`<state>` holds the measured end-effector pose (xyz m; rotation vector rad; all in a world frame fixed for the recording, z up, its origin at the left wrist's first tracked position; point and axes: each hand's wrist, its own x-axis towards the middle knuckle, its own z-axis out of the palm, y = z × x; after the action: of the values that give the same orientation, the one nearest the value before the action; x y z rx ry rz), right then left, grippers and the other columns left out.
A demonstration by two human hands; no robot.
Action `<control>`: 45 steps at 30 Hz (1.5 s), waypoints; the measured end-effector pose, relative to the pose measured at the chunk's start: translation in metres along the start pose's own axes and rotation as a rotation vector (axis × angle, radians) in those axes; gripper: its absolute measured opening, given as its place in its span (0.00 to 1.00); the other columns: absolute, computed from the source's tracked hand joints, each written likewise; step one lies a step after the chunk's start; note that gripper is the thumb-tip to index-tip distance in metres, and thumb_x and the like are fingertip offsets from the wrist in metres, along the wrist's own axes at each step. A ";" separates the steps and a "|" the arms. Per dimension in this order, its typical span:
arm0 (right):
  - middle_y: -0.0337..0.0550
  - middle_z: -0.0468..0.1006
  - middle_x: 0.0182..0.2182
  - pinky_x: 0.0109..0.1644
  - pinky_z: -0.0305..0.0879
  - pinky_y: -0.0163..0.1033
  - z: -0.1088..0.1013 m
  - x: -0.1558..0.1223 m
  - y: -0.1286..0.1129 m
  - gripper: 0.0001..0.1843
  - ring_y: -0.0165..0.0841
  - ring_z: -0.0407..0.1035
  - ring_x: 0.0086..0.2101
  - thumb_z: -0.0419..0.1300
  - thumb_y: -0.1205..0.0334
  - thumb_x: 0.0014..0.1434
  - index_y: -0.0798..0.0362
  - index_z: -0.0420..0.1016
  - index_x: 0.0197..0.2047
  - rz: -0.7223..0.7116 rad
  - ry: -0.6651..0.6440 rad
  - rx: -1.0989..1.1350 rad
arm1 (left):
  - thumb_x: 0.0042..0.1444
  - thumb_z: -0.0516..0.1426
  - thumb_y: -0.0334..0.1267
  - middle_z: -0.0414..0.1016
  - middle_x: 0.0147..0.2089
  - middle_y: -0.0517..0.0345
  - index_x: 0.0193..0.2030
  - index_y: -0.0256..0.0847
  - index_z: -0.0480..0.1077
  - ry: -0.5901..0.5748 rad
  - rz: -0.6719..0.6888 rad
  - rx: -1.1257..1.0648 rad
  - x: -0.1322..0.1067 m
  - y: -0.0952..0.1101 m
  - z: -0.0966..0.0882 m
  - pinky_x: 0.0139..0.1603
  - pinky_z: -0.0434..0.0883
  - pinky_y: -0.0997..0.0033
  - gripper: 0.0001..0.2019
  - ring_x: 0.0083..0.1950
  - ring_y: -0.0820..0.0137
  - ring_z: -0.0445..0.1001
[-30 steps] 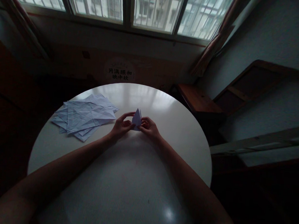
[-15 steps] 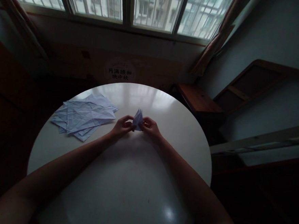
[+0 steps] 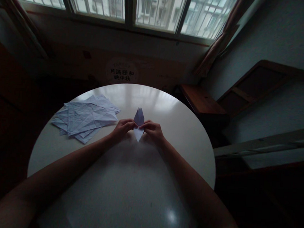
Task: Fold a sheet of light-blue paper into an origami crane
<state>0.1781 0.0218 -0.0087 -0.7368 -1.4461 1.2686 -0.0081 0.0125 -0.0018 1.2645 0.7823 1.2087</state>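
I see a small folded paper [image 3: 139,121] held over the far half of the round white table [image 3: 126,188]. It is pale and flat. It has two sharp tips side by side on top and one sharp tip at the bottom, like a kite. The left hand [image 3: 121,128] pinches its left side and the right hand [image 3: 153,130] pinches its right side, with the fingers pressed tight on the paper's middle. I cannot tell if the bottom tip touches the table. A pile of creased sheets [image 3: 85,119] lies near the left hand.
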 end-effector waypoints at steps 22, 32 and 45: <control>0.25 0.69 0.22 0.27 0.65 0.32 0.003 0.002 0.003 0.31 0.25 0.67 0.21 0.75 0.48 0.40 0.48 0.62 0.39 0.115 0.059 0.050 | 0.49 0.68 0.45 0.78 0.34 0.57 0.51 0.36 0.70 -0.092 -0.048 0.054 -0.001 -0.003 0.000 0.32 0.71 0.74 0.26 0.33 0.69 0.78; 0.25 0.70 0.23 0.31 0.64 0.32 0.001 0.000 0.002 0.36 0.25 0.67 0.23 0.76 0.53 0.38 0.45 0.58 0.43 0.131 0.037 0.063 | 0.46 0.70 0.44 0.75 0.29 0.62 0.46 0.37 0.71 -0.080 0.006 -0.002 0.001 -0.013 0.001 0.28 0.67 0.77 0.23 0.27 0.75 0.72; 0.25 0.70 0.20 0.28 0.63 0.34 0.001 0.002 0.005 0.50 0.28 0.67 0.21 0.75 0.50 0.41 0.49 0.55 0.62 0.175 0.011 0.027 | 0.43 0.72 0.39 0.71 0.27 0.70 0.66 0.45 0.55 -0.019 0.051 -0.032 -0.002 -0.008 0.003 0.33 0.68 0.77 0.45 0.27 0.76 0.72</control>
<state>0.1755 0.0242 -0.0133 -0.8666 -1.3764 1.4119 -0.0037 0.0110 -0.0097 1.2745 0.7180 1.2434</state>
